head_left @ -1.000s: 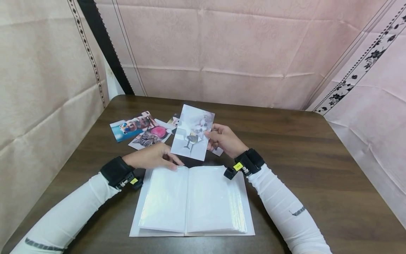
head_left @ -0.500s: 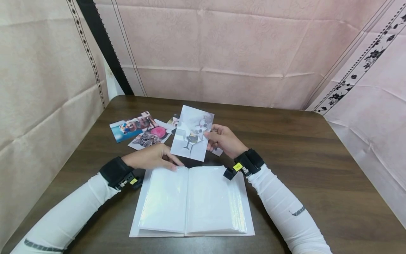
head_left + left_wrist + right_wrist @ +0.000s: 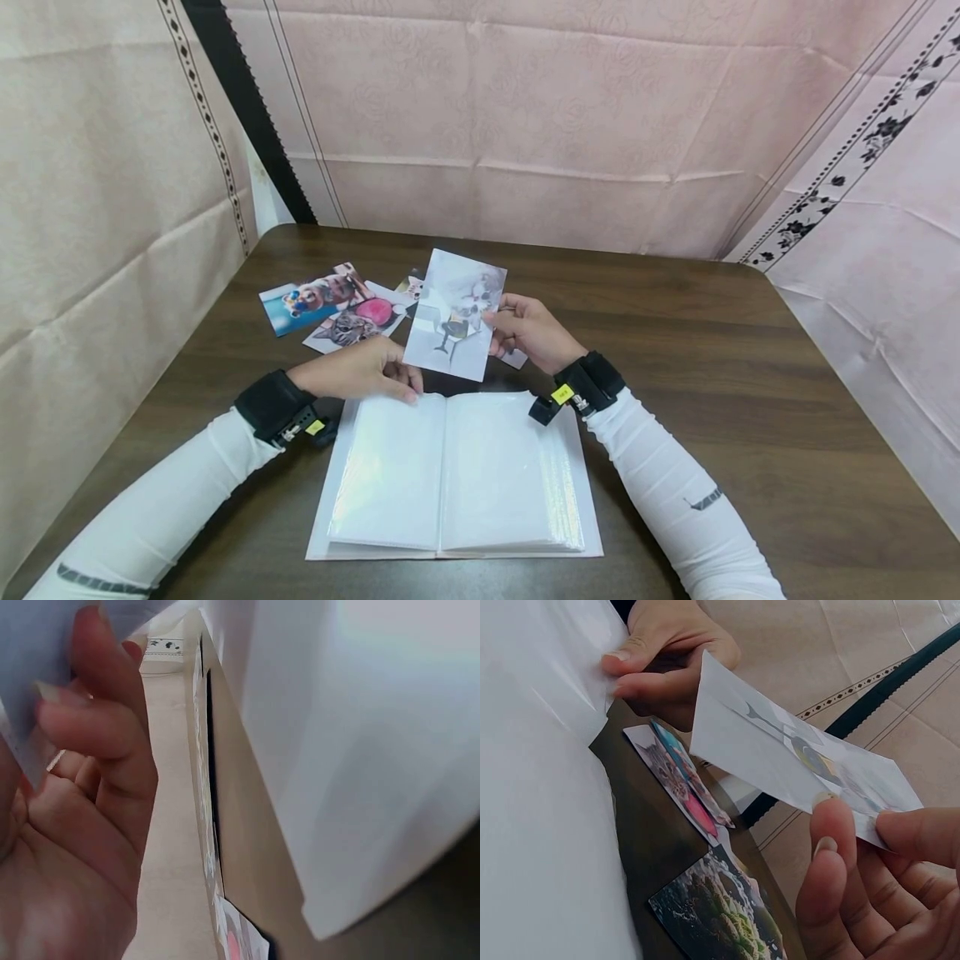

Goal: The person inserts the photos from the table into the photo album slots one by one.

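Observation:
An open photo album [image 3: 498, 475] with clear pocket pages lies in the head view. My left hand [image 3: 360, 367] is at the top of its left page [image 3: 393, 475]. In the right wrist view the left thumb and forefinger pinch that page's edge; the left wrist view shows curled fingers [image 3: 97, 727] against a pale sheet. My right hand [image 3: 534, 332] holds a pale photo [image 3: 446, 333] with a wine glass in it by its right edge, thumb in front. The photo is raised, tilted, above the album's far edge and apart from it.
At the back left of the brown table [image 3: 712, 358] lie a dog photo [image 3: 307, 302] and an overlapping cat photo [image 3: 348, 327]. Another photo with a green plant [image 3: 720, 907] shows in the right wrist view. Fabric curtains [image 3: 570, 125] surround the table.
The left fingers have drawn in toward the thumb at the page's top edge. My right hand and the photo stay almost in place.

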A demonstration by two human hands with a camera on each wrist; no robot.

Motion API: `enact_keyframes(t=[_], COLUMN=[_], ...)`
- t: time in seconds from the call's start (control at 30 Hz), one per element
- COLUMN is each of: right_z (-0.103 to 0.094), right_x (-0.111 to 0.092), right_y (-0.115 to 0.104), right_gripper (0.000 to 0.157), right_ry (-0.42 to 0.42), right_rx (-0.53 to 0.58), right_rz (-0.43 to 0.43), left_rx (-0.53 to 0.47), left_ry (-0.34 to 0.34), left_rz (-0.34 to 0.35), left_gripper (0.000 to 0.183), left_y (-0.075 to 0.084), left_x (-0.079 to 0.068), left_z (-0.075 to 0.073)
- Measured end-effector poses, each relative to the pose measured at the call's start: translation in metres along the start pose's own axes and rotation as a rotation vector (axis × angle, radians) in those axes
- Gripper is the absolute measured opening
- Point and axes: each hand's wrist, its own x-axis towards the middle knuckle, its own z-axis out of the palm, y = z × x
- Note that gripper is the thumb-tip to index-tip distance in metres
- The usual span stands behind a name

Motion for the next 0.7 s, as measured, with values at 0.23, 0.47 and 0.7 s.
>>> enact_keyframes(t=[0.23, 0.47, 0.7], right_z=[0.000, 0.000, 0.000], right_x=[-0.001, -0.001, -0.001], right_y=[0.000, -0.001, -0.001], right_gripper=[0.027, 0.026, 0.028], right_ry=[0.016, 0.017, 0.004], right_rx=[-0.009, -0.008, -0.012], right_rz=[0.021, 0.024, 0.022], left_rx=[0.002, 0.004, 0.079], left_ry=[-0.002, -0.043, -0.141], left_rz=[-0.003, -0.084, -0.112], left_gripper=[0.022, 0.024, 0.027], left_y=[-0.004, -0.001, 0.000], left_x=[0.002, 0.001, -0.003], left_z=[0.003, 0.003, -0.008])
